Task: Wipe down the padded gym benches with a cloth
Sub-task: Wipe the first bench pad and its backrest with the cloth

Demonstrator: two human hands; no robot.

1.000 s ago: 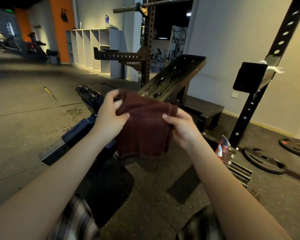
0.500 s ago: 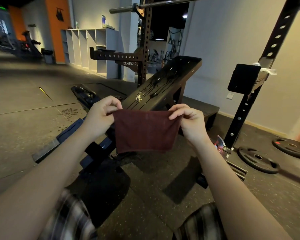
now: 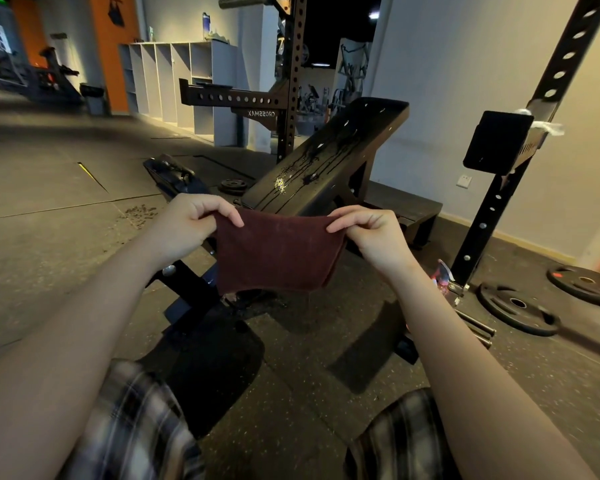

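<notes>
Between left hand [image 3: 191, 227], right hand [image 3: 375, 238], cloth [image 3: 278, 256] pinched

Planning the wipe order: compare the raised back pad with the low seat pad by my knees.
The back pad is tilted up; the seat pad lies low and nearly flat. The back pad shows wet streaks and a glinting patch; the seat pad looks dark, with no streaks that I can make out. Both are black, and the cloth touches neither.

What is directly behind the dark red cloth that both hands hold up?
The inclined black padded bench, streaked wet, rises behind the dark red cloth. Its lower end is covered.
</notes>
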